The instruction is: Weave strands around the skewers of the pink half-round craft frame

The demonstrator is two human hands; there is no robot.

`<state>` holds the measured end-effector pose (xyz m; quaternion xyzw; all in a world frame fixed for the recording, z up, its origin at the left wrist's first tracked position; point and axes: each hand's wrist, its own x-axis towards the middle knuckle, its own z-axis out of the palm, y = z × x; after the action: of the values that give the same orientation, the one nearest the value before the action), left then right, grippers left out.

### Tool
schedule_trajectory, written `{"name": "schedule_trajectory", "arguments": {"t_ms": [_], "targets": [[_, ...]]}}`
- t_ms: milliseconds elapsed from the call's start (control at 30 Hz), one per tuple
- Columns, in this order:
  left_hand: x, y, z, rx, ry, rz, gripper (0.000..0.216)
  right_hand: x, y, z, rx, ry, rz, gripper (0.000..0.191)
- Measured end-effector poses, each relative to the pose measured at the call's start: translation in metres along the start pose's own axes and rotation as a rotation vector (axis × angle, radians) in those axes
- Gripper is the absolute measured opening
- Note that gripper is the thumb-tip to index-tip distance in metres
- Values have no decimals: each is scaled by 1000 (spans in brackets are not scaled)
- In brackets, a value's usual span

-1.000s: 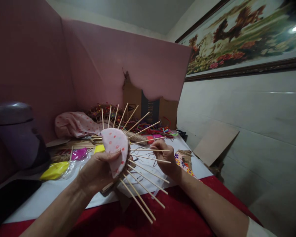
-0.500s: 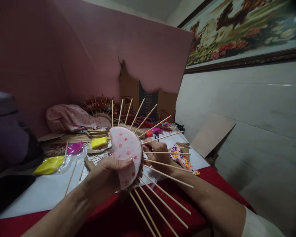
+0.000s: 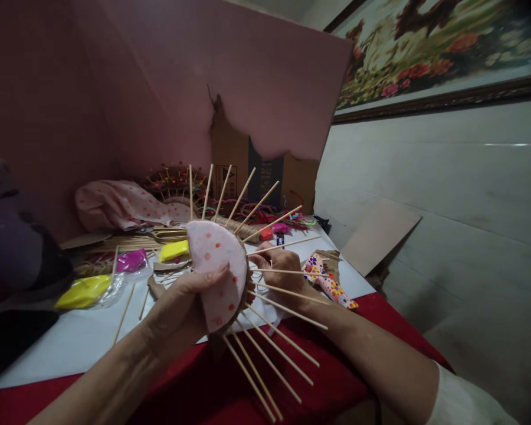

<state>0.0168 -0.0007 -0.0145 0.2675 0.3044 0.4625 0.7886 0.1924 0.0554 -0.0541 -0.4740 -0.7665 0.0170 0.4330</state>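
Observation:
My left hand (image 3: 181,304) grips a half-disc (image 3: 215,254) covered in pale pink fabric with red spots, thumb on its face and fingers behind. Thin wooden sticks (image 3: 264,196) fan outward from its curved edge, where a brown cord-like band runs. Behind the sticks on the right side, my right hand (image 3: 281,271) has its fingers curled together close to that edge. What those fingers hold, if anything, is partly hidden; a thin pale strand shows just below them.
Yellow clay packs (image 3: 85,291), a magenta pack (image 3: 131,260), scissors (image 3: 170,235) and loose sticks lie on the left. Spotted fabric (image 3: 115,203) is bunched behind. A flowered cloth piece (image 3: 330,283) lies right, near the red tablecloth (image 3: 380,330). Torn cardboard (image 3: 301,183) stands at the back.
The half-disc with its sticks has shifted slightly left and up in view, along with my left hand. My right hand stays curled by its curved edge, now a little farther from it.

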Motion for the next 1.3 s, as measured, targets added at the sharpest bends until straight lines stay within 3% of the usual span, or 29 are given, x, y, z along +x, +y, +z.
{"name": "schedule_trajectory", "arguments": {"t_ms": [167,300,433,600,900,1000,1133,1200,1300], "targets": [[1,-1,-1,39,8,28,15,2,0,3,218,18,14,18],[5,3,-4,34,93,90,17,11,6,4,612,21,147,22],[11,11,-9,43,155,107,12,19,10,-7,1053,-139,407,31],[13,18,-14,51,174,105,10,23,10,-27,1277,-349,424,40],[20,24,-19,82,217,238,17,22,10,-27,1261,-349,352,29],[21,24,-21,163,216,296,20,22,8,-28,1174,-246,281,26],[22,24,-25,321,223,308,24,24,9,-32,914,-6,141,26],[21,26,-27,346,199,274,24,26,10,-34,809,74,94,25],[18,29,-27,285,138,170,20,29,15,-35,836,98,136,26]]}}
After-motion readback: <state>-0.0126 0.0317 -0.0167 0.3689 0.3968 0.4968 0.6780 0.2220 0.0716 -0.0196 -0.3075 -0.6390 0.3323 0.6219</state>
